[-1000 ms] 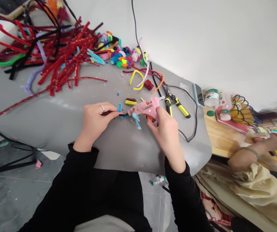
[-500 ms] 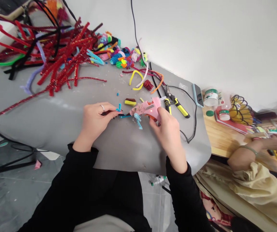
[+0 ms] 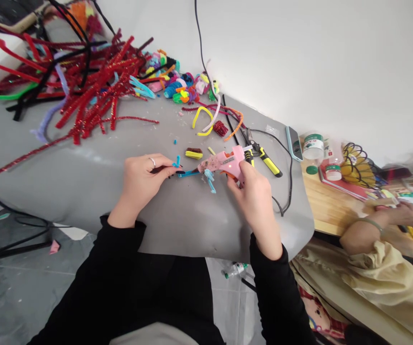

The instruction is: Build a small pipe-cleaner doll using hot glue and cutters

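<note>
My right hand (image 3: 253,194) grips a pink hot glue gun (image 3: 222,163), its nozzle pointing left toward a small blue pipe-cleaner piece (image 3: 181,168). My left hand (image 3: 142,178), a ring on one finger, pinches that blue piece against the grey table cover (image 3: 84,177). The gun's fold-out blue stand (image 3: 210,180) hangs below its barrel. A yellow and brown pipe-cleaner bundle (image 3: 194,153) lies just beyond the nozzle.
A heap of red glitter pipe cleaners (image 3: 84,81) fills the far left. Coloured coiled pieces (image 3: 177,86) lie at the back. Yellow-handled pliers (image 3: 264,155), a phone (image 3: 294,143), small jars (image 3: 313,145) and a black cord (image 3: 281,201) sit right. Another person's arm (image 3: 379,230) works at the wooden table.
The glue gun and my right hand have shifted slightly right and back from the blue piece. My left hand has stayed in place.
</note>
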{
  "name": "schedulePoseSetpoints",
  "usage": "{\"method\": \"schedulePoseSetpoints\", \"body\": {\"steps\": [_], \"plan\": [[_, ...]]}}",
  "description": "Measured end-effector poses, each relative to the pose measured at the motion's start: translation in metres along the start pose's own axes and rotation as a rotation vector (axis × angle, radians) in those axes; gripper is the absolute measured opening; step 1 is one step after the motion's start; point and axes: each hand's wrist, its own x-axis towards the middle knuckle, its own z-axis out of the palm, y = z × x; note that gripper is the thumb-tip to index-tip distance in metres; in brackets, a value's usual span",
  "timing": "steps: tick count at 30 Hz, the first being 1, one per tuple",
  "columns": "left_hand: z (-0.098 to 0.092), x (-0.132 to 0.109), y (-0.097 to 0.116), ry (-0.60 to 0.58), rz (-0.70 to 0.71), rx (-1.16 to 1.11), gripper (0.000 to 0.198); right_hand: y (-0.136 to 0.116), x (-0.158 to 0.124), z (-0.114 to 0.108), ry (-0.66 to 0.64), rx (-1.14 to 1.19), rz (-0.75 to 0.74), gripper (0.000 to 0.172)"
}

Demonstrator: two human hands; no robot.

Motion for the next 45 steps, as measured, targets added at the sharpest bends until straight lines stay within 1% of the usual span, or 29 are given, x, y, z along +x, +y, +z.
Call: {"method": "schedulePoseSetpoints", "body": {"steps": [6,14,21,31,45], "plan": [[-0.001,-0.001,0.001,-0.006,-0.033,0.014,0.018,0.002,0.001,-0.004,-0.016,0.011,0.014,0.024],[-0.002,0.000,0.003,-0.024,-0.072,0.028,0.019,0.007,0.003,-0.013,0.011,0.051,0.007,0.024],[-0.003,0.000,0.003,-0.038,-0.105,0.038,0.019,0.009,0.003,-0.017,0.008,0.045,0.015,0.024],[-0.002,0.001,0.004,-0.027,-0.079,0.029,0.019,0.012,0.004,-0.021,0.013,0.047,0.034,0.027],[-0.001,0.000,0.003,-0.006,-0.100,0.040,0.020,0.018,0.004,-0.026,0.018,0.028,0.028,0.024]]}}
